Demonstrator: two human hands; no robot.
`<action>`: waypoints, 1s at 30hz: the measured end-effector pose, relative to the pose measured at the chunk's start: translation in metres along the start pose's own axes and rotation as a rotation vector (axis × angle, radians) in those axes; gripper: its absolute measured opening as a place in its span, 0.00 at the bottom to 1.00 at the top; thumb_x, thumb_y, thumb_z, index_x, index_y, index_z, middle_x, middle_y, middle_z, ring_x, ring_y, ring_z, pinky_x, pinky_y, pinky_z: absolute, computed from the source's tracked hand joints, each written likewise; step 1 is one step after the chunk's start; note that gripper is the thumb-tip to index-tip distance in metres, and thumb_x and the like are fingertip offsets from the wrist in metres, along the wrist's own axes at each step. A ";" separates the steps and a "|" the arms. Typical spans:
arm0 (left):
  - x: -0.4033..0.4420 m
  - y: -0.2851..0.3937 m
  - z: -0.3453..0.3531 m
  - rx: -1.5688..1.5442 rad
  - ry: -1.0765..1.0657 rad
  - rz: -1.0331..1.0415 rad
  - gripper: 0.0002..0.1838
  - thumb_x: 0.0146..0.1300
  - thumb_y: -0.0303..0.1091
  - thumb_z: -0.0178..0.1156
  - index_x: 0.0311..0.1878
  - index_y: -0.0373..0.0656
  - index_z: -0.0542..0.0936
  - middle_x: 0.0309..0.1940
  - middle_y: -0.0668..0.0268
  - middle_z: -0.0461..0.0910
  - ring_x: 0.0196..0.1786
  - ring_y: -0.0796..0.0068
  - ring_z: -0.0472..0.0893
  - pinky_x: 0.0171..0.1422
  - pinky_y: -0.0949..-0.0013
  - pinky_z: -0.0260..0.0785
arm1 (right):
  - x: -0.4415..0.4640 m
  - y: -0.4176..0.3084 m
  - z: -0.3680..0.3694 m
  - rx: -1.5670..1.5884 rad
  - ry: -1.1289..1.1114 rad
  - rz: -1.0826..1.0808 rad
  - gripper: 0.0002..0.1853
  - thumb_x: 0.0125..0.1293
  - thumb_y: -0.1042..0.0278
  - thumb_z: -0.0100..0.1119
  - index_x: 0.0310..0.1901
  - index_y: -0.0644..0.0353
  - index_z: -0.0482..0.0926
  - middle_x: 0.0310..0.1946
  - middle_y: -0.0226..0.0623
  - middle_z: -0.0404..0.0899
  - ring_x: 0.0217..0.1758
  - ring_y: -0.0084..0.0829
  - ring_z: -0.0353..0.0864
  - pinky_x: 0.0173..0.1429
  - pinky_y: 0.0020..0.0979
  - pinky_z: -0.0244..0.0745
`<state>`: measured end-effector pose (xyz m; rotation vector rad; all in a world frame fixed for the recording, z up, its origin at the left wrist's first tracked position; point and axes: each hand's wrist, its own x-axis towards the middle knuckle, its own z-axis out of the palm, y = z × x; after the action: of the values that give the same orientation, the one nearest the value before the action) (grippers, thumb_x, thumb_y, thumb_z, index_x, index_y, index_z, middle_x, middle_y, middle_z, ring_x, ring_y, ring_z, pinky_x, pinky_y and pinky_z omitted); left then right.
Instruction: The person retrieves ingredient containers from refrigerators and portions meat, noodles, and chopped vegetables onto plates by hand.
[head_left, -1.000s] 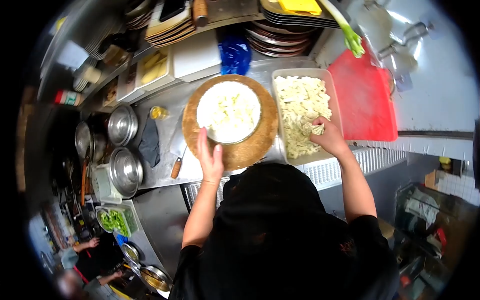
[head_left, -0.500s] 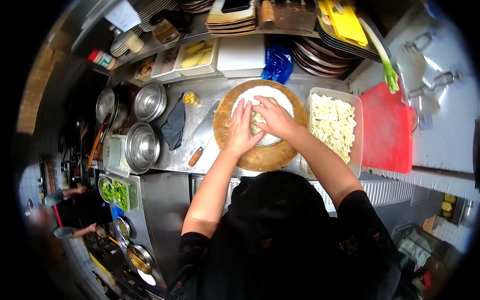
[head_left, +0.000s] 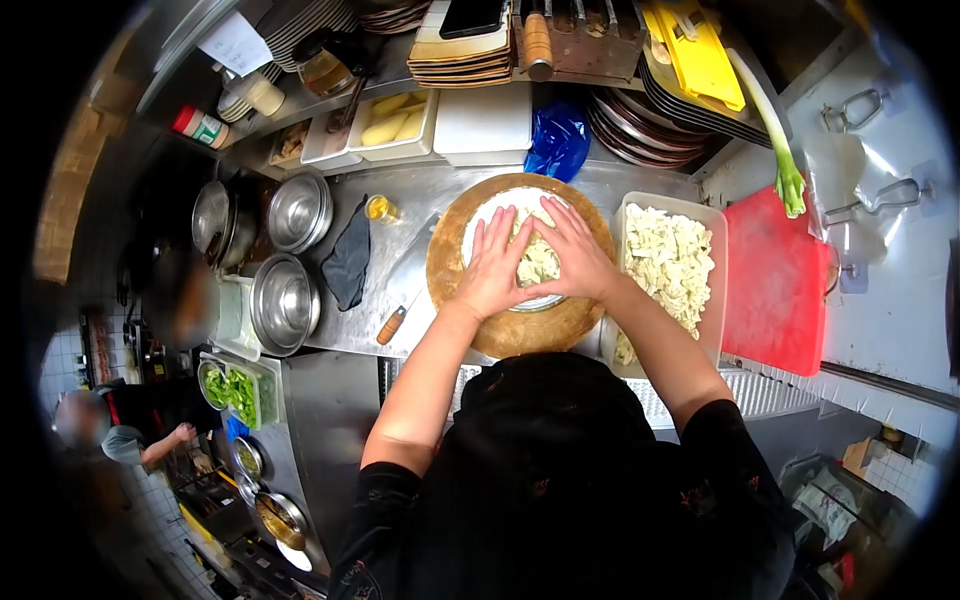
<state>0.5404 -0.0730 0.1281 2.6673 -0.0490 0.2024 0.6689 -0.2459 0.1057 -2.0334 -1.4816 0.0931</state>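
My left hand [head_left: 492, 268] lies over the left side of a white round plate [head_left: 476, 222], fingers stretched out and slightly spread. On the plate's right side my right hand [head_left: 578, 258] is likewise open, its fingers pointing up and left. Between the two palms shows a heap of pale chopped cauliflower [head_left: 538, 262]; the rest is hidden under the hands. The plate rests on a thick round wooden chopping block [head_left: 520, 332]. Right of the block stands a clear plastic tub of pale cauliflower pieces [head_left: 668, 260].
A cleaver [head_left: 392, 325] lies left of the block, beside a dark cloth [head_left: 347, 262] and a small yellow-filled jar [head_left: 381, 208]. Metal bowls [head_left: 285, 302] stand farther left. A red cutting board [head_left: 772, 285] is at right. Another person [head_left: 135, 430] stands at far left.
My right hand has shifted right and its fingers now point more upward, uncovering more cauliflower. My left hand has moved slightly. The other person at left has changed posture.
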 end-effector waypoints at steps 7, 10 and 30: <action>0.003 -0.007 0.010 0.018 -0.019 -0.004 0.57 0.51 0.57 0.74 0.80 0.45 0.57 0.80 0.41 0.48 0.83 0.41 0.45 0.84 0.40 0.33 | -0.016 0.002 0.015 0.203 0.139 0.113 0.59 0.55 0.39 0.73 0.78 0.66 0.52 0.80 0.61 0.42 0.84 0.56 0.44 0.84 0.53 0.41; 0.009 -0.013 0.014 -0.030 0.068 -0.018 0.54 0.53 0.54 0.71 0.80 0.44 0.57 0.79 0.40 0.48 0.83 0.40 0.45 0.84 0.41 0.33 | -0.016 0.001 0.032 0.289 0.187 0.208 0.52 0.63 0.45 0.67 0.78 0.68 0.51 0.80 0.63 0.42 0.83 0.57 0.44 0.84 0.50 0.42; -0.005 0.018 0.015 0.111 0.028 0.176 0.49 0.53 0.57 0.72 0.76 0.49 0.66 0.80 0.44 0.50 0.82 0.38 0.47 0.81 0.31 0.30 | -0.228 0.032 -0.072 -0.141 -0.076 1.019 0.25 0.60 0.56 0.71 0.53 0.65 0.79 0.43 0.53 0.84 0.49 0.49 0.85 0.55 0.46 0.79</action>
<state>0.5364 -0.0957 0.1224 2.7703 -0.2710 0.3072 0.6399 -0.4838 0.0821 -2.7192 -0.3572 0.4814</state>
